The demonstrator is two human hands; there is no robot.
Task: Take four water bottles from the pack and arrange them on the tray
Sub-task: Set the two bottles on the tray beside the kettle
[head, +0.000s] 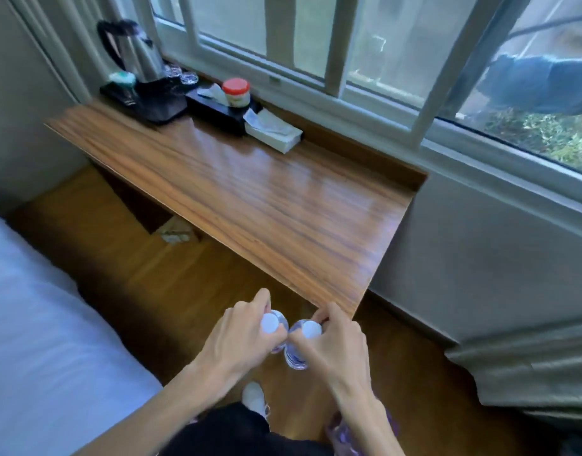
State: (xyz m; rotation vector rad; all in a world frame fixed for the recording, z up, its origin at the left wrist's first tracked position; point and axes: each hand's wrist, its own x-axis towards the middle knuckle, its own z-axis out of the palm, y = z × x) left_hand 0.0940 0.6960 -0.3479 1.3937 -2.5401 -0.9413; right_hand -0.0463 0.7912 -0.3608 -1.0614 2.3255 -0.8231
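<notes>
My left hand [238, 337] grips a clear water bottle [272, 322] with a white cap by its neck. Beside it my right hand [339, 340] holds a second water bottle [299, 350] the same way. Both bottles hang upright, close together, over the floor just below the near corner of the wooden desk [283, 205]. The black tray [151, 103] sits at the desk's far left end and carries a steel kettle [131, 51] and some glasses. At the bottom edge, behind my right forearm, a purple-labelled bottle pack [342, 436] shows partly.
A black tissue box [217, 110] with a red-lidded jar [236, 90] on it and a white tissue pack [273, 130] stand near the tray by the window. A white bed [36, 307] fills the left side. A curtain [529, 366] bunches at right.
</notes>
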